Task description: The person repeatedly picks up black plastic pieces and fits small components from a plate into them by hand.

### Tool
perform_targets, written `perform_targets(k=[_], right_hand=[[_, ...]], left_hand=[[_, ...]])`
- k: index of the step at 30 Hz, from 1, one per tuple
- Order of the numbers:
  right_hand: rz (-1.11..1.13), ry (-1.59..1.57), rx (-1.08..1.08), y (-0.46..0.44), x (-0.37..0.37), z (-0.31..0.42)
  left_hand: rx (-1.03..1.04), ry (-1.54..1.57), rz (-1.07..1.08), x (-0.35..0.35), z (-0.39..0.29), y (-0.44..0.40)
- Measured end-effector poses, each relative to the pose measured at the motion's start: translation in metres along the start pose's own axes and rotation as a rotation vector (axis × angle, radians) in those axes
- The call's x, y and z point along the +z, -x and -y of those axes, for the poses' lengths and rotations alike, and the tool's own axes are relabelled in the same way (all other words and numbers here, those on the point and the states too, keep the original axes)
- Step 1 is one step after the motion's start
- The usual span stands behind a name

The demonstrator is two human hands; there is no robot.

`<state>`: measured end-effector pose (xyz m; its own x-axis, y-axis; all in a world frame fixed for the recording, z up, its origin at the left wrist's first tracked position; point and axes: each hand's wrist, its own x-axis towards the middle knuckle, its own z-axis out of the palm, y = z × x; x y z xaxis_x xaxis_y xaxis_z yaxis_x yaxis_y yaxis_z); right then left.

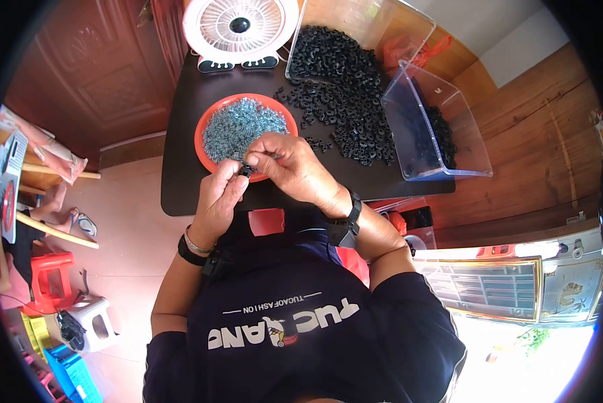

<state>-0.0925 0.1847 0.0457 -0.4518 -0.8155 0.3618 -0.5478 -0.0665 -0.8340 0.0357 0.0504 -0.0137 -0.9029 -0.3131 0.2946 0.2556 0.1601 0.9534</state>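
Note:
My left hand (pixel 222 193) is closed, pinching a small black plastic part (pixel 246 170) between thumb and fingers. My right hand (pixel 289 164) meets it from the right, thumb and forefinger pressed together just above the black part; whatever they hold is too small to make out. Both hands are over the near rim of a round red bowl (pixel 199 138), which is heaped with small silvery metal pieces (pixel 244 127). To the right of the bowl, many similar black parts (pixel 358 121) lie loose on the dark table (pixel 180 168).
A clear bin (pixel 399 30) lies tipped at the back, black parts spilling from it. Another clear bin (pixel 442 134) stands at the table's right edge with black parts inside. A pink-and-white fan (pixel 241 27) is at the back left. Stools (pixel 50 279) stand on the floor at left.

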Motion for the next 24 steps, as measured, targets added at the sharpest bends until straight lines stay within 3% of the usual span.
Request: perform_targets(k=[6,8,14,18,21,24], right_hand=[[-0.097,0.166,-0.281,0.01,0.009,0.002],[-0.043,0.42,-0.3,0.015,0.01,0.005],[0.063,0.648,-0.424,0.013,-0.026,-0.006],[-0.17,0.76,-0.144,0.0,-0.077,-0.055],[-0.11,0.821,0.143,-0.008,-0.1,-0.084],[-0.033,0.861,0.188,-0.015,-0.099,-0.096]], left_hand=[[-0.076,0.101,-0.075,0.002,0.004,0.004],[-0.048,0.132,-0.115,0.002,0.005,0.004],[-0.022,0.229,-0.114,0.0,0.012,0.006],[-0.049,0.309,-0.191,-0.002,0.014,0.008],[-0.056,0.33,-0.184,-0.004,0.02,0.01],[-0.058,0.354,-0.172,-0.005,0.023,0.01]])
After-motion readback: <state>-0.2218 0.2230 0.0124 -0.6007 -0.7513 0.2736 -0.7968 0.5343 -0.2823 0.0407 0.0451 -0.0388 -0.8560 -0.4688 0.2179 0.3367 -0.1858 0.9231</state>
